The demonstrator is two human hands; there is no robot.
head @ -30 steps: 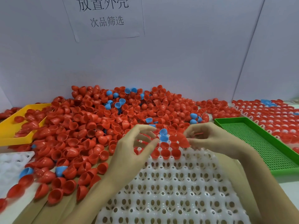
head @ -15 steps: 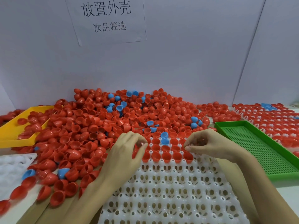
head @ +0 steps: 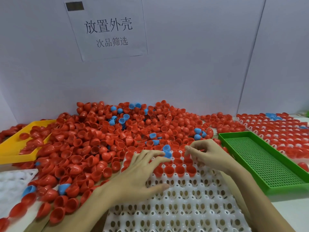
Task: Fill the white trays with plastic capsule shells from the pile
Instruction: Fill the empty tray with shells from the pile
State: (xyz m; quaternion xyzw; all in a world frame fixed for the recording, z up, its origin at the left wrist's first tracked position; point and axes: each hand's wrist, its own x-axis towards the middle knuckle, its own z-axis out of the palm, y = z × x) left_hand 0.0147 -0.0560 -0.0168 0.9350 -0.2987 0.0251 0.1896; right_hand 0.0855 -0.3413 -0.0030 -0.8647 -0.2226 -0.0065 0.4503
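A big pile of red capsule shells, with a few blue shells mixed in, covers the table behind a white tray. Red shells fill the tray's far rows, and a blue shell sits among them. My left hand lies flat over the far-left rows, its fingers stretched toward the blue shell. My right hand hovers over the far-right corner with curled fingers. Red plastic shows between those fingers, so it seems to hold a red shell.
A green perforated tray lies to the right, with a white tray filled with shells beyond it. A yellow tray holding some shells sits at the left, a second white tray below it. A wall with a paper sign stands behind.
Both hands came down from above the pile onto the tray's far rows. My left hand's fingers went from curled to flat. More red shells now sit in the far rows.
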